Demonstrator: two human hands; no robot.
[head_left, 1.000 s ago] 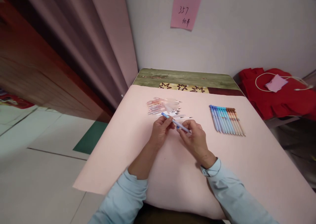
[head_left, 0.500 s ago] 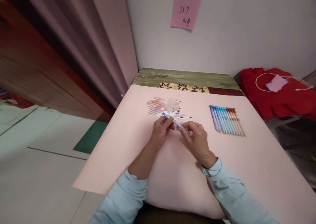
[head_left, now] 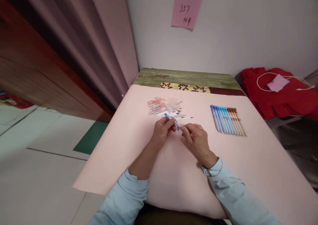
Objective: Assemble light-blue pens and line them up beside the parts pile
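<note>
A light blue pen [head_left: 170, 116] slants between my hands above the near side of a loose pile. My left hand [head_left: 162, 128] is closed round its barrel, with the blue end sticking out at the upper left. The fingers of my right hand [head_left: 196, 135] pinch the pen's lower end, and the tip is hidden there. Just beyond my hands lies the pile of pen parts [head_left: 161, 106]: pinkish and clear barrels, and white refills with dark tips. To the right, several finished-looking pens [head_left: 226, 120] lie side by side, running from blue-violet through light blue to brown-orange.
A pale pink sheet covers the table [head_left: 139, 145], leaving a green patterned strip [head_left: 184, 75] bare at the back. A red cloth [head_left: 293, 102] with a white cable stands at the right. A curtain [head_left: 106, 36] hangs on the left, and a pink note [head_left: 187, 8] is on the wall.
The fingers of my right hand have drawn in to a tighter pinch at the pen's lower end, and less of that end shows. My left hand stays in place.
</note>
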